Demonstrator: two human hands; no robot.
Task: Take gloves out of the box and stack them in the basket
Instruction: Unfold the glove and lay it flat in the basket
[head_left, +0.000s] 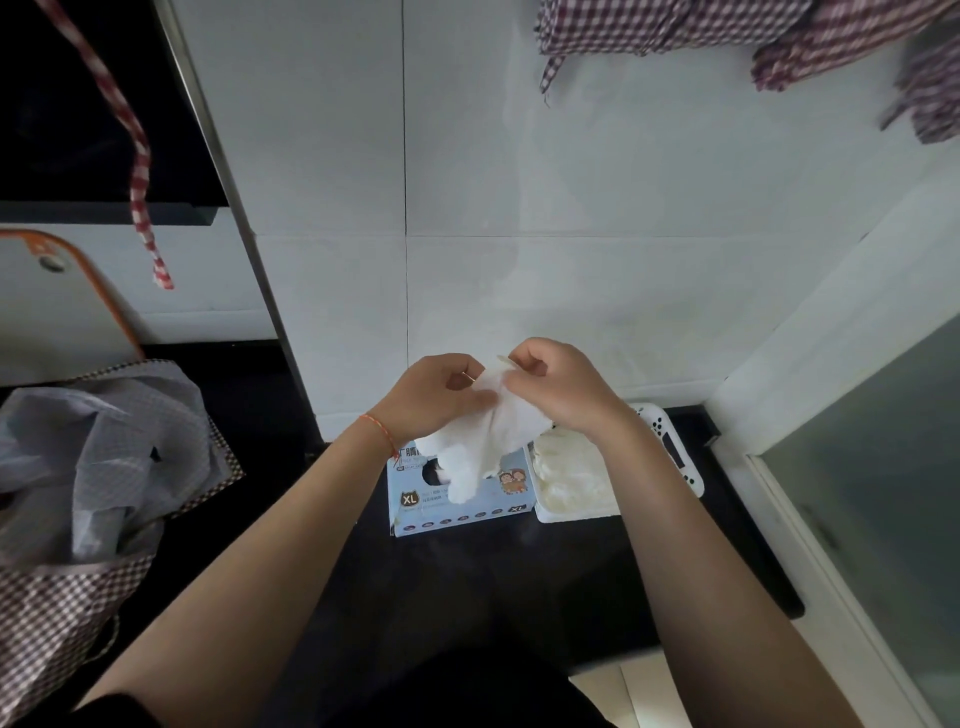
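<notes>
A white glove (488, 439) hangs in the air above the light-blue glove box (462, 506), its fingers drooping toward the box's opening. My left hand (434, 397) and my right hand (558, 387) both pinch the glove's cuff end, side by side. Right of the box stands the white basket (680, 457) on the dark counter, with several pale gloves (569, 480) lying in it. My right forearm covers part of the basket.
A checked bag (88, 499) with grey cloth inside sits at the left. Checked fabric (753, 36) hangs from above at the top right. A white tiled wall (519, 182) rises behind the counter, and a glass panel (883, 493) borders the right side.
</notes>
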